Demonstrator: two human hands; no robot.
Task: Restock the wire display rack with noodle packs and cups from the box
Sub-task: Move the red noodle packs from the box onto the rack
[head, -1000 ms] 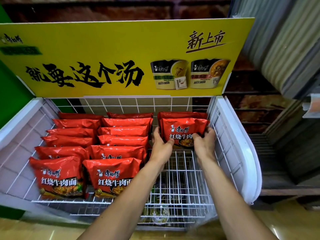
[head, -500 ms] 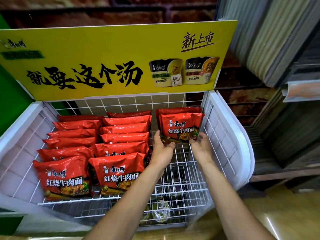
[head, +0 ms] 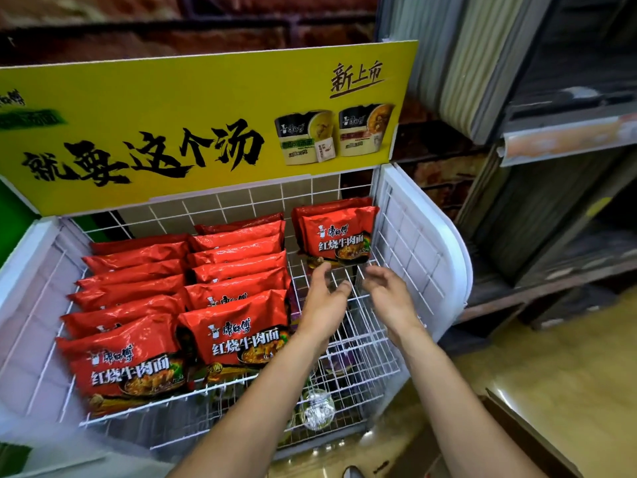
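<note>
The red foil noodle pack (head: pixel 339 238) stands on edge at the back of the right-hand column, leaning on a second one like it and close to the rack's white side panel. I'd guess it is light, with slick, crinkly film over a brittle noodle block, so it is best held by its two side edges, not squeezed in the middle.

The left hand (head: pixel 322 305) and right hand (head: pixel 391 298) hover just in front of it, apart, fingers loose, holding nothing.

Under them the white wire display rack (head: pixel 362 343) shows bare grid, so a pack could slide or tip there. Rows of identical red packs (head: pixel 238 288) fill the two columns to the left. A yellow printed header board (head: pixel 172 115) rises behind, and dark shelving (head: pixel 551 201) stands to the right.
</note>
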